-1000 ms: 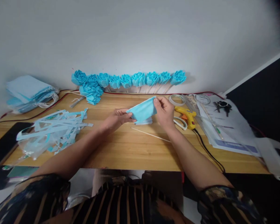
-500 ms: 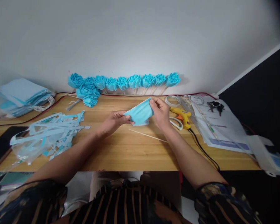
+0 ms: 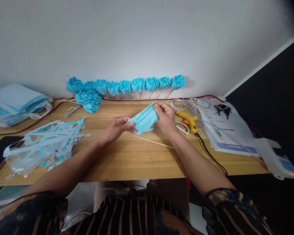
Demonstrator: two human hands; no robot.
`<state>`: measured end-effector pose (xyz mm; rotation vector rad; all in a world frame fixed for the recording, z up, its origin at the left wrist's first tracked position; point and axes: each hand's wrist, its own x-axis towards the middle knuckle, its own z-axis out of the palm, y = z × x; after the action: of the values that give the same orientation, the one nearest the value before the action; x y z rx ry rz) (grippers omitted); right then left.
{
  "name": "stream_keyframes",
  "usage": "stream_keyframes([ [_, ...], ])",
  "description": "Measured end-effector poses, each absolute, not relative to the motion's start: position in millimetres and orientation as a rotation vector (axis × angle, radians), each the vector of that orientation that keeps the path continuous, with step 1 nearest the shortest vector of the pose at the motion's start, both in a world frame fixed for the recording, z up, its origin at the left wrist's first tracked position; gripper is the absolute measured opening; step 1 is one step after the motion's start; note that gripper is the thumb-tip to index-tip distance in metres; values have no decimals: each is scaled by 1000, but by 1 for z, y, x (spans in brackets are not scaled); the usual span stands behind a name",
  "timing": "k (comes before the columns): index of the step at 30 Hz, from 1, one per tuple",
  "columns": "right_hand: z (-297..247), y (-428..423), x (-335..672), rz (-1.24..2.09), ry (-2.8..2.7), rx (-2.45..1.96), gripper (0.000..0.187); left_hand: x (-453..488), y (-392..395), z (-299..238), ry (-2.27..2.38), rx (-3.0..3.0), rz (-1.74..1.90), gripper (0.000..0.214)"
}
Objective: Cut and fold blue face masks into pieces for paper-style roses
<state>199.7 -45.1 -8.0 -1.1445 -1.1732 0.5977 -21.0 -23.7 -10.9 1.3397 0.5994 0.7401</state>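
Note:
A light blue piece of fabric, folded and like face-mask cloth, is stretched between my hands above the table. My left hand pinches its lower left end between thumb and fingers. At the upper right corner, my right hand is closed on the same cloth, thumb on top. Beneath and just in front lies a thin wooden stick on the wooden table. To the right of my right hand are a yellow hot glue gun and a roll of white tape.
Several blue fabric flowers on sticks lean along the wall. Cut strips are heaped at left, near a stack of face masks and a dark phone. Keys rest on papers at right; another tape roll lies behind.
The whole view has shifted slightly, so things sit a little further left. Both hands keep hold of the cloth, whose lower edge hangs slightly differently.

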Motion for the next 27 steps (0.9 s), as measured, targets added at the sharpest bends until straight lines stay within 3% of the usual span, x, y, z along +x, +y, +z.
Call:
stream_keyframes([
  [6, 3, -53, 197, 547, -1321, -1159, 32, -34, -17, 3, 630, 1607, 650, 40],
  [12, 19, -69, 189, 417, -1578, -1150, 28, -36, -18, 29, 582, 1723, 853, 52],
  [23, 21, -72, 189, 265, -1662, -1098, 17, 15, -20, 51, 740, 1952, 645, 28],
  [27, 21, -63, 192, 432, -1469, -1093, 39, 24, -17, 50, 746, 1751, 874, 31],
])
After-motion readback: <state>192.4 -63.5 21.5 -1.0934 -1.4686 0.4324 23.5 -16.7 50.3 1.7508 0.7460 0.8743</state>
